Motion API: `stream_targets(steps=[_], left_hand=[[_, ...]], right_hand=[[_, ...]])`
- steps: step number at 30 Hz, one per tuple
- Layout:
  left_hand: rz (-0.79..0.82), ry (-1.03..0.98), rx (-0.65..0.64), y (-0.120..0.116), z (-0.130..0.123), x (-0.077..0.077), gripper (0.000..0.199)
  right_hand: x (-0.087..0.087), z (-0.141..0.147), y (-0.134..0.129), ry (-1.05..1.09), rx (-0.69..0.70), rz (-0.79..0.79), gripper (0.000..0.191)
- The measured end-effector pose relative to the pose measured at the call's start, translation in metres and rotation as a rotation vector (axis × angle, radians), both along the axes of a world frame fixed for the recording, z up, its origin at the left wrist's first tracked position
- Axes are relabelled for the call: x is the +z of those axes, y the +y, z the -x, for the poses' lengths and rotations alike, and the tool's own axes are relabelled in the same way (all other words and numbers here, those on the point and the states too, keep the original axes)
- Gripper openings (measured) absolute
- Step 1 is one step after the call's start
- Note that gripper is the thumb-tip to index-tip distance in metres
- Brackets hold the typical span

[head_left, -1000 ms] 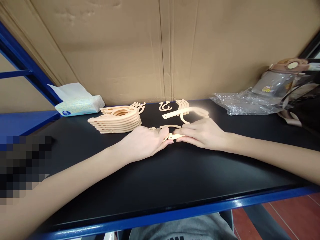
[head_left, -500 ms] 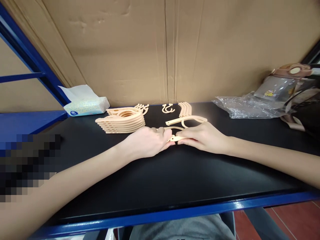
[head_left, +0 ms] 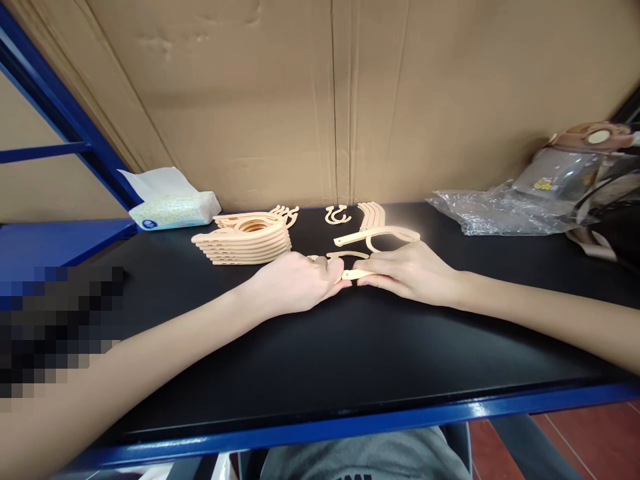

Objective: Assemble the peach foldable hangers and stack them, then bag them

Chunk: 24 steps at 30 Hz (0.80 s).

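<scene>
My left hand [head_left: 299, 283] is closed on a cream plastic piece, most of it hidden by the fingers. My right hand [head_left: 407, 270] pinches a cream hanger arm [head_left: 354, 274], whose holed end meets the piece at my left fingertips. Just behind my right hand lies a curved cream arm [head_left: 377, 233]. Left of my hands stands a stack of cream hangers [head_left: 245, 243]. Small cream hooks [head_left: 339, 215] and several curved arms [head_left: 372, 216] lie at the back of the black table [head_left: 320, 360].
A tissue pack [head_left: 175, 210] sits at the back left. Crumpled clear plastic [head_left: 490, 213], a bottle [head_left: 555, 173] and a dark bag [head_left: 613, 233] are at the right. More hooks [head_left: 285, 215] lie behind the stack. Cardboard [head_left: 240, 100] stands behind the table.
The camera view has shifted slightly. The holed end of the arm between my fingertips has turned a little, and both hands keep their grip.
</scene>
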<state>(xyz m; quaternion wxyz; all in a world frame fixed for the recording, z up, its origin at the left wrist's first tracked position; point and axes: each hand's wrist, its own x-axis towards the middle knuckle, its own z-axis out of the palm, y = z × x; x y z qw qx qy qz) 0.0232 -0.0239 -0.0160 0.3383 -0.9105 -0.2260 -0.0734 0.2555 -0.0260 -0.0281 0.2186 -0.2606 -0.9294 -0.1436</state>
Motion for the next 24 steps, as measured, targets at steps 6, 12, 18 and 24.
stream_targets(steps=[6, 12, 18, 24], left_hand=[[-0.044, -0.013, 0.007, -0.004, -0.001, 0.002, 0.034], [-0.012, -0.072, -0.058, -0.005, 0.001, 0.004, 0.028], [0.084, -0.076, -0.087, -0.006, 0.001, 0.007, 0.026], [0.268, -0.027, -0.023, -0.008, 0.001, 0.012, 0.021]], right_hand=[[0.000, 0.001, 0.001, 0.027, 0.012, 0.109, 0.033], [0.002, 0.002, 0.001, 0.008, 0.017, 0.239, 0.031], [0.001, 0.001, 0.002, 0.007, 0.048, 0.224, 0.030], [0.001, 0.001, 0.000, 0.023, 0.057, 0.225, 0.029]])
